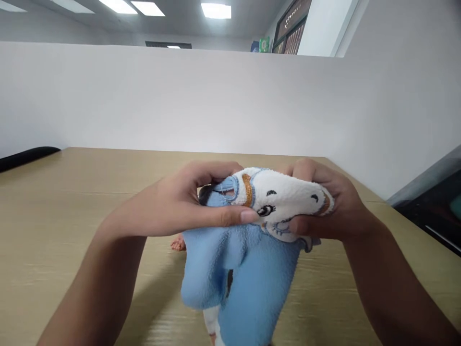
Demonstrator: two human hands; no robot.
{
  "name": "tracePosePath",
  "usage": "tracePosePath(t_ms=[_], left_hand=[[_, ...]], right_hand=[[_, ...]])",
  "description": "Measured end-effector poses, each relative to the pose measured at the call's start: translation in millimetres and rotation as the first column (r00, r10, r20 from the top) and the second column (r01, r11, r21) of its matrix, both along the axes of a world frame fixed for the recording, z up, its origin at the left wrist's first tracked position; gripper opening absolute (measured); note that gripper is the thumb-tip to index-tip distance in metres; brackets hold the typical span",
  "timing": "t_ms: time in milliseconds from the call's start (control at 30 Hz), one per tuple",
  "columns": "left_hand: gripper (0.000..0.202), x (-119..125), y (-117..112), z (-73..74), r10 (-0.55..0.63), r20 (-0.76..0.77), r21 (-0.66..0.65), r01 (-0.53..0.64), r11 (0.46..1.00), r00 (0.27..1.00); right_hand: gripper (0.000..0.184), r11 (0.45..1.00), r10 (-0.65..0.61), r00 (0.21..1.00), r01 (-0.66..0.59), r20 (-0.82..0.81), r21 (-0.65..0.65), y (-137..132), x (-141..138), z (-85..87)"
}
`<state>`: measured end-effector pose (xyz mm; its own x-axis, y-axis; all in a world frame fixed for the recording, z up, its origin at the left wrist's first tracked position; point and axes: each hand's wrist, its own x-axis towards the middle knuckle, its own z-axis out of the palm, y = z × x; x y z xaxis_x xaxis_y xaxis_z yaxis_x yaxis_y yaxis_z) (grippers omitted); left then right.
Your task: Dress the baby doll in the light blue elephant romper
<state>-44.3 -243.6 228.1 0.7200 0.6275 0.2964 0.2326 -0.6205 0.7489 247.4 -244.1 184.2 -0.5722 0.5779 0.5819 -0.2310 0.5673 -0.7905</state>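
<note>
From where I stand: blue plush garment (262,278) held up over tabletop (72,230), lower end out of view. Left hand (176,206) pinches white animal-face panel (288,190), thumb flat in front, fingers wrapped behind. Right hand (338,202) pinches muzzle end, thumb below. Two-sided grip likely serves to stretch panel flat. Rear fingertips hidden; their spread cannot be told.

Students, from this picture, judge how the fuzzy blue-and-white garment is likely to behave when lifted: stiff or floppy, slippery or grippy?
The fuzzy blue-and-white garment is probably floppy, as it creases between the left hand and right hand. It seems unlikely to slip easily, since its surface looks napped.
</note>
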Motion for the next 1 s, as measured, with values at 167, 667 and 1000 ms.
tracePosePath(t_ms=[167,667,1000], left_hand=[[0.024,0.0,10.8,-5.3,0.026,0.065,0.085,-0.031,0.996,0.998],[0.024,0.2,16.4,-12.5,-0.079,0.119,0.016,0.078,0.997,0.99],[0.027,4.8,25.9,-20.2,-0.176,0.159,-0.015,0.18,0.983,0.972]], right_hand=[[0.039,0.983,-0.18,0.949,0.178,0.26,0.032,-5.0,27.7,8.2],[0.048,0.995,0.087,0.959,-0.097,0.271,0.021,13.8,22.4,5.5],[0.048,0.933,0.338,0.809,-0.219,0.482,-0.286,16.7,11.1,-8.7]])
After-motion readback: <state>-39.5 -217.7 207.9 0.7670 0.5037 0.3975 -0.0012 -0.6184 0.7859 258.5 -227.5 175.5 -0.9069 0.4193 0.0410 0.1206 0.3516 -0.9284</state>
